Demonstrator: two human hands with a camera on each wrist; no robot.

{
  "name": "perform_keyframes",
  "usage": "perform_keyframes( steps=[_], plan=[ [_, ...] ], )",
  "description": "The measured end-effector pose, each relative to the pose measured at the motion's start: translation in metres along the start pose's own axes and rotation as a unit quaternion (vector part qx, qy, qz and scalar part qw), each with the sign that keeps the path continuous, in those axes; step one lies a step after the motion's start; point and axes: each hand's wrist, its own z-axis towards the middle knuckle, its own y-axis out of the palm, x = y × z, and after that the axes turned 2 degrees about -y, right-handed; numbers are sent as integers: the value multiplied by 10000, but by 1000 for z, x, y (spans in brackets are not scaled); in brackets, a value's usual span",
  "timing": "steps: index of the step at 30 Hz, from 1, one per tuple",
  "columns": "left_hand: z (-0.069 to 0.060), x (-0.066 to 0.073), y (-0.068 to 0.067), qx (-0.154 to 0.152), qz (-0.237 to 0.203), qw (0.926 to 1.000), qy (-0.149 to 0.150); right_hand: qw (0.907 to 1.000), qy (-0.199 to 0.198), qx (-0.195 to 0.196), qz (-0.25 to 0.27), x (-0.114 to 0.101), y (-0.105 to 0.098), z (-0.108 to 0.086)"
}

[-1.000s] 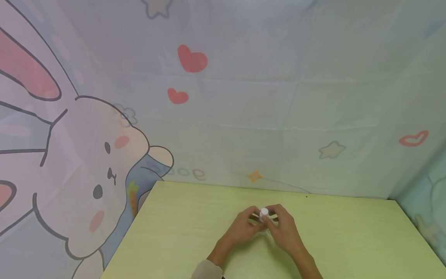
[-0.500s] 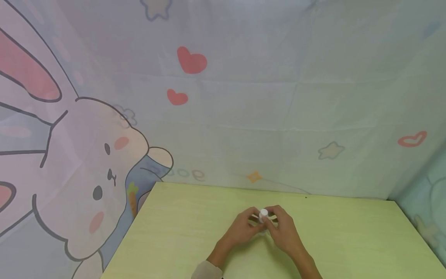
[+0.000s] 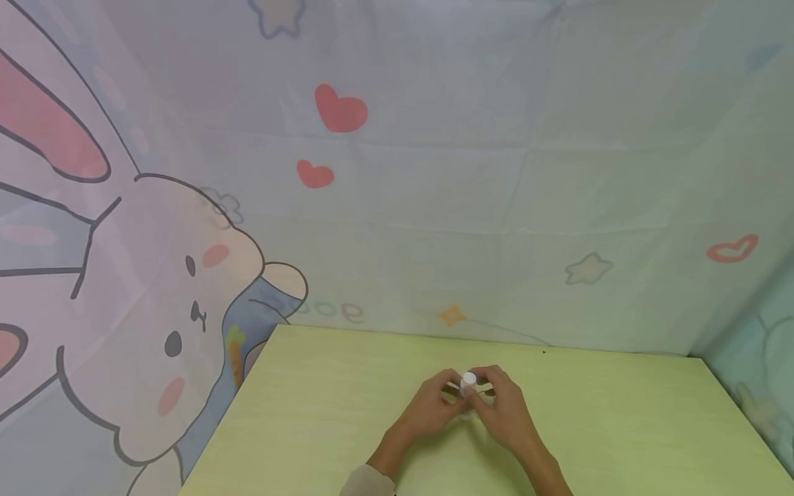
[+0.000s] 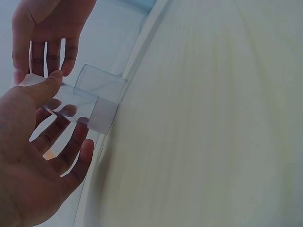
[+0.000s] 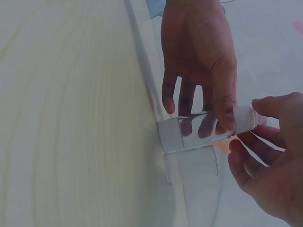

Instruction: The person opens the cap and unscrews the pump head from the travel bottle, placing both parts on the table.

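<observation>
A small clear bottle (image 5: 194, 128) with a frosted base and a white top (image 3: 469, 379) stands upright on the table, between both hands. My left hand (image 3: 432, 408) grips the bottle, its thumb on the near side by the white collar and its fingers behind the clear body. With thumb and fingers, my right hand (image 3: 505, 412) pinches the white top. Right beside the bottle stands a clear cylindrical cap (image 5: 191, 165), also seen in the left wrist view as a see-through cup-like cap (image 4: 100, 81). In the head view the hands hide most of the bottle and the cap.
The pale yellow-green wooden table (image 3: 620, 413) spreads to either side of the hands. Behind it hangs a printed cloth (image 3: 434, 207) with hearts, stars and a large rabbit. A tiny dark speck (image 3: 544, 352) lies near the table's back edge.
Both hands keep their places around the bottle, with hardly any visible finger movement. The head view has shifted very slightly.
</observation>
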Motion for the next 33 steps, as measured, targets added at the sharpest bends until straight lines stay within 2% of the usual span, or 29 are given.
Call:
perform_keyframes(
  steps=[16, 33],
  plan=[
    [0, -2, 1, -92, -90, 9998, -131, 9994, 333, 69, 56, 1, 2, 0],
    [1, -2, 1, -19, -58, 9999, -138, 10000, -99, 1, -5, 1, -1, 0]
  ],
)
